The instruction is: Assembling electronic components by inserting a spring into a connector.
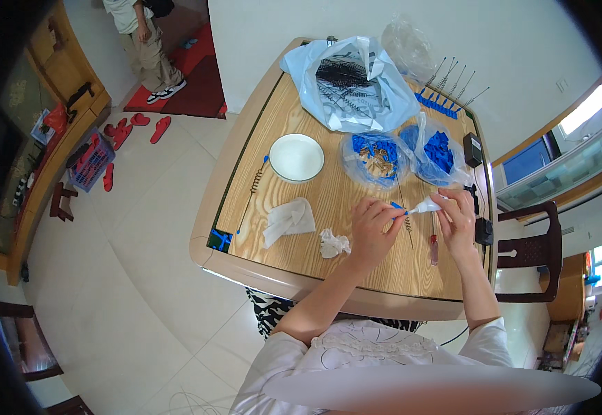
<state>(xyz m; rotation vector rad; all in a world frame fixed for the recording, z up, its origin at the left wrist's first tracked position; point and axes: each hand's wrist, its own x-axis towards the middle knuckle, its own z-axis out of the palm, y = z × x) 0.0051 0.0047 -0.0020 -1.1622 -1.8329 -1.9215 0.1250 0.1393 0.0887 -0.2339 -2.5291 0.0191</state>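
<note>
My left hand [371, 234] pinches a small blue piece [397, 205] over the right part of the wooden table. A black coiled wire [408, 224] shows just beside those fingertips; whether it is joined to the blue piece I cannot tell. In my right hand [458, 221] is a small white squeeze bottle [427, 205], its narrow tip pointing left at the blue piece, at or very near it. Beyond my hands lie a clear bag of blue and tan pieces [377, 160] and another bag of blue pieces [438, 151]. A red-and-clear screwdriver [434, 249] rests between my forearms.
On the table [246, 250] are a white bowl [297, 158], a folded cloth [290, 221], crumpled tissue [334, 243] and a bag of black wires [342, 76]. Coiled wires stand in a blue holder [437, 105]. A chair [532, 252] is at right; a person [150, 55] stands far left.
</note>
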